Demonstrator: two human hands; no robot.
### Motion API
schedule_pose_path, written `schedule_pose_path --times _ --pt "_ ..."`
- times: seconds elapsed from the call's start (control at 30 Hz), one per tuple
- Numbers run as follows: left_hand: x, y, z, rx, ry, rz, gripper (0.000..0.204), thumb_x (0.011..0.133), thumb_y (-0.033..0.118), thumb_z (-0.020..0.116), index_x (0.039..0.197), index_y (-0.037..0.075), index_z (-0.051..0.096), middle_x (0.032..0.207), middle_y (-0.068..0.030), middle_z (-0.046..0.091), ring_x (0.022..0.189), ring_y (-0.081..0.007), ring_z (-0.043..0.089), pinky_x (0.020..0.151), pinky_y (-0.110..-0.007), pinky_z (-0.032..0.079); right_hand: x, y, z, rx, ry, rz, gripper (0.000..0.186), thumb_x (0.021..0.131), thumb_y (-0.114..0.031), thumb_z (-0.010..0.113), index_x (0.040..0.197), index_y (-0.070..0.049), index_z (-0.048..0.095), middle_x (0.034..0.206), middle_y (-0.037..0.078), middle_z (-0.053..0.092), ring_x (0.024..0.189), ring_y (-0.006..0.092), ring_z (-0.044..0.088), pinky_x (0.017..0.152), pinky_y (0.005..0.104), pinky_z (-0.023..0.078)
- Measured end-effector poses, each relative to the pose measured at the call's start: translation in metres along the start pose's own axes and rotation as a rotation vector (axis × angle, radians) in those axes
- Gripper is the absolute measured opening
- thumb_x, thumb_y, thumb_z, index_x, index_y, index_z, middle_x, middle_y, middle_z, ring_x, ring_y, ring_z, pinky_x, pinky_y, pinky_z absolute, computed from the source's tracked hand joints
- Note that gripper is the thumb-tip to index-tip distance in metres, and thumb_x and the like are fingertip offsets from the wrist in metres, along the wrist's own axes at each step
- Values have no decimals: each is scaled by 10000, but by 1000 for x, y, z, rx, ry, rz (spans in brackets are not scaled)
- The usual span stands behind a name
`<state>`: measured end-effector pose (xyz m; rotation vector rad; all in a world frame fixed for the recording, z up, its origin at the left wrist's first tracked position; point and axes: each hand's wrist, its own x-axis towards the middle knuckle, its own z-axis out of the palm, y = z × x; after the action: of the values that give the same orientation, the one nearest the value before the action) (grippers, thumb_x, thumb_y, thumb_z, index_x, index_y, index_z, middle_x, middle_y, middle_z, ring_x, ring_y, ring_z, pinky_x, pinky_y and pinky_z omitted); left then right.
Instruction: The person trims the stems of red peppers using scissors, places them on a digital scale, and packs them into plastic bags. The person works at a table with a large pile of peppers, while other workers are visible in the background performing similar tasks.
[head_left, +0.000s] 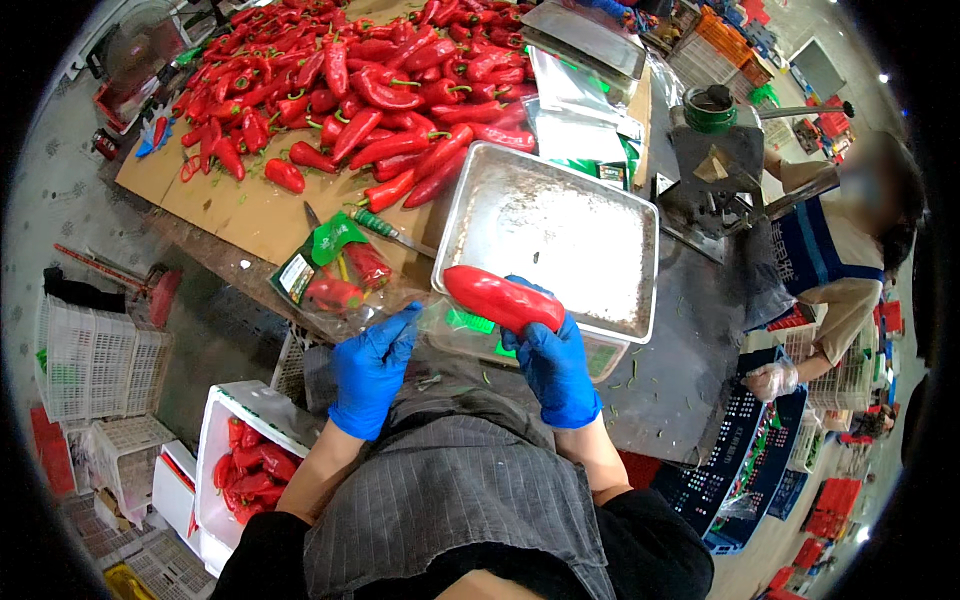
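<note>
Right hand (545,362): red pepper (500,298) held above tray (575,225)'s near edge | left hand (374,372): narrowed beside pepper bag (338,238) (grip cannot be told) | far left: loose peppers (385,94) heaped on cardboard (240,217)

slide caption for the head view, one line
Blue-gloved right hand holding a red pepper at the near edge of a metal tray, pepper heap farther back.

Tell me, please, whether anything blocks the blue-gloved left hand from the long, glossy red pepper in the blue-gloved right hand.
Nothing solid visibly does; the right hand holds the red pepper apart from the left hand. Thin clear plastic shows beside the latter, its extent unclear.
</note>
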<state>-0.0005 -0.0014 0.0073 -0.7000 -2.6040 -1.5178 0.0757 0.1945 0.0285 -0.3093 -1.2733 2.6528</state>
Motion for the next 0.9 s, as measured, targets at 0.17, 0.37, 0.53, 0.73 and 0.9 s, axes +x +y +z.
schedule_pose_path --times 0.17,0.37,0.53,0.73,0.9 --pt "1 -4 3 -21 60 72 226 797 123 625 1021 97 644 876 -133 640 681 -250 636 607 -302 496 -18 11 10 257 -17 287 526 775 -151 631 1235 3 429 1222 115 501 1105 212 492 941 344 398" --pt "-5 -8 -1 -122 -10 -53 418 692 23 649 1090 146 621 855 -128 647 729 -230 638 659 -300 494 -16 65 12 216 -197 489 596 769 -127 636 1287 -20 362 1277 112 447 1159 216 446 991 327 347" --pt "-3 -5 -4 -58 49 -83 318 747 48 635 1059 114 634 779 -122 639 670 -168 611 621 -278 480 -13 76 3 -630 -217 126 513 741 -60 641 1211 -29 440 1200 136 513 1102 217 497 930 320 389" --pt "-9 -13 2 76 107 35 254 762 127 647 1015 122 645 757 -128 635 594 -225 608 520 -310 468 -18 67 2 -1368 -99 -61 496 688 -146 673 1145 -61 501 1045 195 572 942 311 582 789 362 469" --pt "-16 -10 1 175 84 147 285 743 163 652 1028 149 635 748 -110 633 576 -255 598 502 -339 472 -23 60 10 -1545 -96 -4 461 671 -240 689 1083 -89 546 900 180 613 791 340 607 667 385 491"
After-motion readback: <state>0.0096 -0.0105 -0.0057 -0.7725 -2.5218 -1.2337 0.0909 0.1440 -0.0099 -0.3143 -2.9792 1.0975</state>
